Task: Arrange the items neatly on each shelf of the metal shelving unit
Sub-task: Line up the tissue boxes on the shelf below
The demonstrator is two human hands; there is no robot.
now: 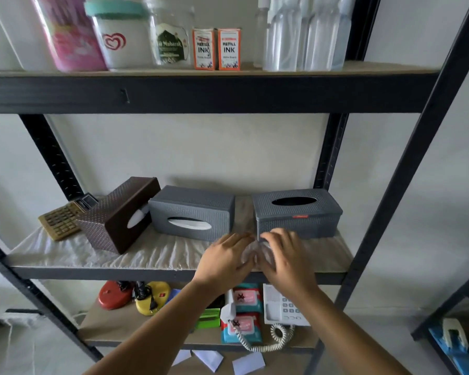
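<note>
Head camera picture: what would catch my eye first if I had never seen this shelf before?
Probably the left hand and right hand meeting at the front edge of the middle shelf, over something clear and blurred that I cannot identify. Behind them stand three tissue boxes: a tilted brown tissue box and two grey ones, one grey tissue box on its side. On the top shelf, two orange refill ink boxes stand out.

Tissue boxes [191, 212], middle shelf: three, one brown, two grey
Refill ink boxes [204, 49], upper centre: two
Calculators [61, 219], left: one
Telephones [283, 307], lower shelf: one
Hands [225, 257], centre: two
</note>
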